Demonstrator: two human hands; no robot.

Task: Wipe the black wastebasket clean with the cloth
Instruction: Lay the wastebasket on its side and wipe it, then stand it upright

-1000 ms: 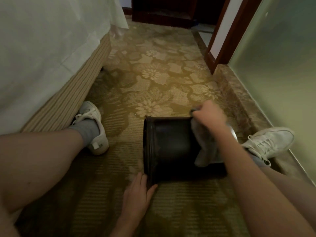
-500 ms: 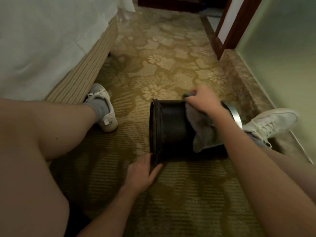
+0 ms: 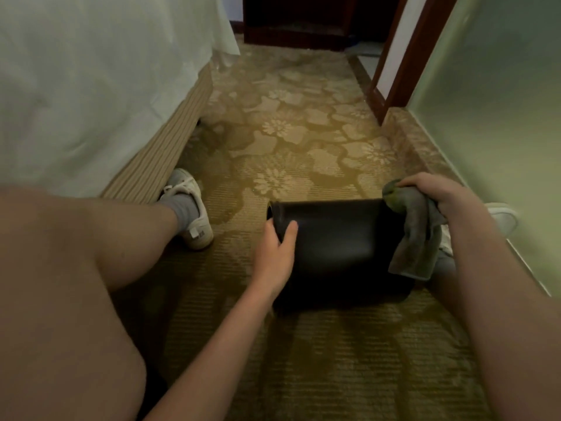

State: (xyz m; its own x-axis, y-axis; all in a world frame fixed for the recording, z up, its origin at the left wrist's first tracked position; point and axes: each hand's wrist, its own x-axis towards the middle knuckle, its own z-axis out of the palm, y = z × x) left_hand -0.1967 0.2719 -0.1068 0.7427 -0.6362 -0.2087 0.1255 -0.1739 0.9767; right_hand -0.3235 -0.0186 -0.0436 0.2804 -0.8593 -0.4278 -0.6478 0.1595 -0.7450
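The black wastebasket (image 3: 337, 235) lies on its side on the carpet between my legs, its rim to the left. My left hand (image 3: 274, 253) holds that rim end, thumb on the outer wall and fingers over the edge. My right hand (image 3: 434, 192) grips a grey-green cloth (image 3: 417, 241) at the basket's right end. The cloth hangs down over that end and hides it.
A bed with a white sheet (image 3: 91, 86) and striped base (image 3: 164, 153) runs along the left. A pale green wall (image 3: 501, 117) closes the right side, a dark wooden door frame (image 3: 394, 71) behind it. My white shoes (image 3: 191, 208) rest on the patterned carpet (image 3: 288, 132).
My left hand rose from the carpet onto the basket's rim end. My right hand slid the cloth from the middle of the basket to its right end.
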